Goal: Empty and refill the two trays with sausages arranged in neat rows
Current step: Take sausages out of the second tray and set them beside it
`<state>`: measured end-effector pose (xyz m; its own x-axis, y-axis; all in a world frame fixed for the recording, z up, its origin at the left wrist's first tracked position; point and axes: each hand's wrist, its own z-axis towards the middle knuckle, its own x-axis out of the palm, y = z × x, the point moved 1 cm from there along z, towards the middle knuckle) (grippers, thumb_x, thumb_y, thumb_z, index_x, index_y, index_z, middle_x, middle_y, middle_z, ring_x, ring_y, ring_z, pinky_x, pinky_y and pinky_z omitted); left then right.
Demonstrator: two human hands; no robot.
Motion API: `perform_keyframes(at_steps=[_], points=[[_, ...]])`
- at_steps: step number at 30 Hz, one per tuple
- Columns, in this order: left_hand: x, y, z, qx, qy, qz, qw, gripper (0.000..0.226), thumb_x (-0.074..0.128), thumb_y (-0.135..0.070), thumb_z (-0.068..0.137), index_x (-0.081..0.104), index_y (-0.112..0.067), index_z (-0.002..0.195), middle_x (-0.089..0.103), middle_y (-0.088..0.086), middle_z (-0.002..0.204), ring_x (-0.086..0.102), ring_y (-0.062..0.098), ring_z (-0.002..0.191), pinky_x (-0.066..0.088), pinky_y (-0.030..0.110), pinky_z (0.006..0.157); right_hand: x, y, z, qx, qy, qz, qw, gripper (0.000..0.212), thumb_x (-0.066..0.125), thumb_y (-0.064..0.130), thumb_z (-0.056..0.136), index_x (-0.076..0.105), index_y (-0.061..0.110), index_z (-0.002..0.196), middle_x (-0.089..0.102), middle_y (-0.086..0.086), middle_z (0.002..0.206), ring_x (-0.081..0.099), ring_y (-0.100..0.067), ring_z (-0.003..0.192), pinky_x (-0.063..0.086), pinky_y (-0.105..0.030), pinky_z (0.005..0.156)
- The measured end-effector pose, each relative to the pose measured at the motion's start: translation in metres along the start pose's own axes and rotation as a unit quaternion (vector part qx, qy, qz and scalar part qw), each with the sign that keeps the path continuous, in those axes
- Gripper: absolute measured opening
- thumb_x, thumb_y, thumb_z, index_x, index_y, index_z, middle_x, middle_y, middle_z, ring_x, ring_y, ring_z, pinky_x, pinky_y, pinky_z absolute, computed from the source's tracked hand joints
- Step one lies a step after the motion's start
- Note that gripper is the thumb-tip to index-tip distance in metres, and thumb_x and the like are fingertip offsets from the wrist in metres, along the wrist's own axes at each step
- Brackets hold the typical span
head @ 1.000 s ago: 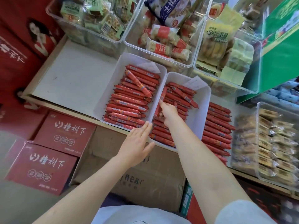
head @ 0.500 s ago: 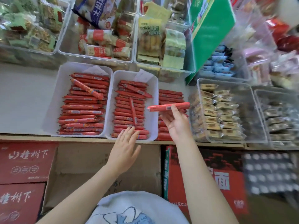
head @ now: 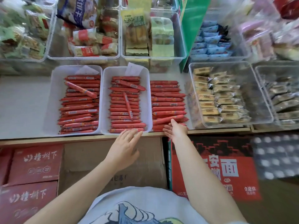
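Observation:
Two white trays stand side by side on the shelf. The left tray holds rows of red sausages with one lying slanted on top. The right tray holds stacked sausages; one lies crosswise over them. To the right of the trays, a loose pile of sausages lies on the bare shelf. My left hand reaches with straight fingers to the right tray's front rim. My right hand lies palm up at the pile's front edge, holding nothing, just below a tilted sausage.
Clear bins of wrapped snacks stand to the right and behind the trays. A green sign stands at the back. Below the shelf edge sit a brown carton and red boxes.
My right hand carried one sausage from the right tray over to the loose pile on the shelf and let it go. My left hand stayed at the tray's front rim. The view swung right.

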<state>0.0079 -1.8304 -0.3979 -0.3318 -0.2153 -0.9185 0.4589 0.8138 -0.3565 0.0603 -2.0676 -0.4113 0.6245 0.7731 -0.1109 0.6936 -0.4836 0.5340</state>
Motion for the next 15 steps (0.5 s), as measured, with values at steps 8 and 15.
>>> perform_keyframes(at_steps=[8, 15], points=[[-0.002, 0.025, -0.038, -0.052, -0.078, 0.044, 0.995, 0.068, 0.059, -0.024, 0.082, 0.046, -0.007, 0.146, 0.042, 0.014, 0.152, 0.033, 0.033, 0.143, 0.013, 0.047, 0.123, 0.038, 0.02, -0.053, -0.325, 0.026, -0.237, 0.915, 0.011, 0.058, 0.021, 0.094, 0.064, 0.013, 0.088, 0.069, -0.004, 0.073, 0.061, -0.012, 0.051, 0.054, -0.032, 0.057], [0.003, 0.048, -0.064, -0.09, -0.067, 0.05, 0.992, 0.067, 0.038, -0.033, 0.089, 0.038, -0.008, 0.151, 0.033, 0.009, 0.159, 0.023, 0.026, 0.15, 0.017, 0.047, 0.121, 0.13, -0.007, -0.048, -0.313, 0.257, -0.662, 0.631, 0.019, 0.059, 0.017, 0.094, 0.075, 0.016, 0.104, 0.07, -0.002, 0.115, 0.062, -0.019, 0.109, 0.048, -0.028, 0.092]])
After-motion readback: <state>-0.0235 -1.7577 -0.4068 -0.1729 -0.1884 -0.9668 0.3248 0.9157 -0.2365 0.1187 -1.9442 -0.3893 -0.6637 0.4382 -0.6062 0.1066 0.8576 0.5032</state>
